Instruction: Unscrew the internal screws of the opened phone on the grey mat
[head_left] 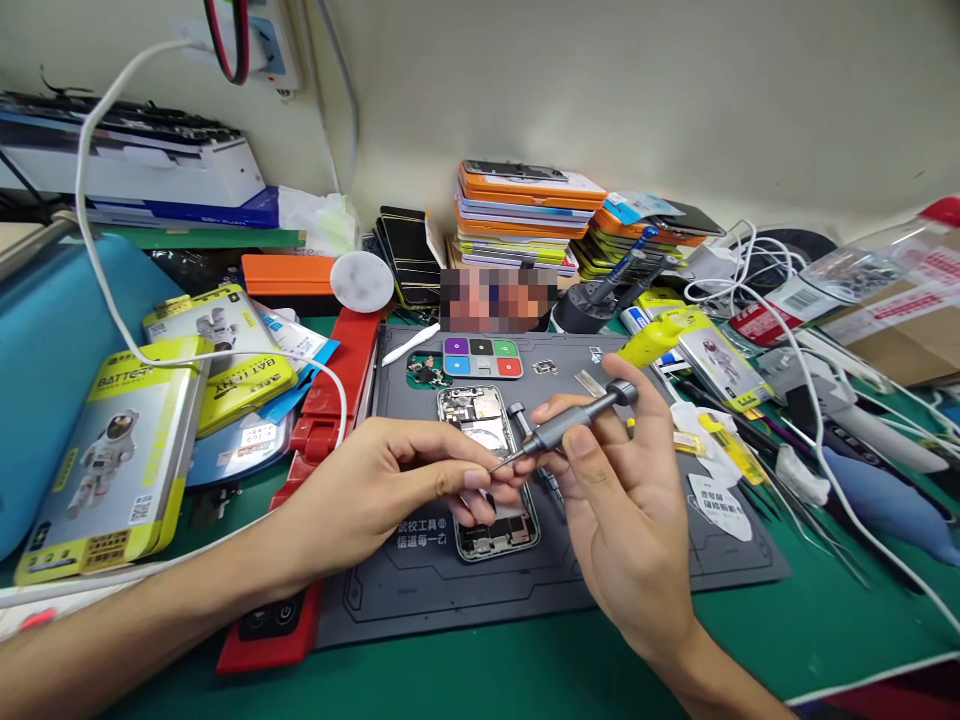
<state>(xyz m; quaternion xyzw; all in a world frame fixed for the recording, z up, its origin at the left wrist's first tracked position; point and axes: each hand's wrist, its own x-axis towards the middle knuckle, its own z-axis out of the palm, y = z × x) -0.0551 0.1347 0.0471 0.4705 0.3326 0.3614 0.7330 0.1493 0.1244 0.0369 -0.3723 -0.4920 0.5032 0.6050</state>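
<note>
The thumb and first fingertips (471, 481) of the left hand (382, 490) are pinched close together, right at the sharp tip of a thin grey metal screwdriver (574, 422). If a tiny screw sits between them, it is too small to see. The right hand (626, 520) holds the grey metal screwdriver in a tight grip, with its thumb and fingers wrapped round the bumpy middle and the round end sticking up past the knuckles. Just under both sets of fingers lies an open silver phone with its back off (480, 412), flat on a dark grey rubber work mat (420, 590). A short dark metal tool (519, 418) lies on the phone, just beyond the fingertips. A bit further from the fingers is a small tray with coloured squares (481, 357). Out past the left wrist are a long red plastic holder (330, 420) and yellow battery boxes with a spaceman on them (112, 460). A green table cover (750, 630) is under it all. It looks like the step in hand is getting the tip ready, or putting something very small on it, above the phone. The next move would need slow, steady hands, so the tip goes down straight into the phone and nothing tiny drops into the mess around it
</note>
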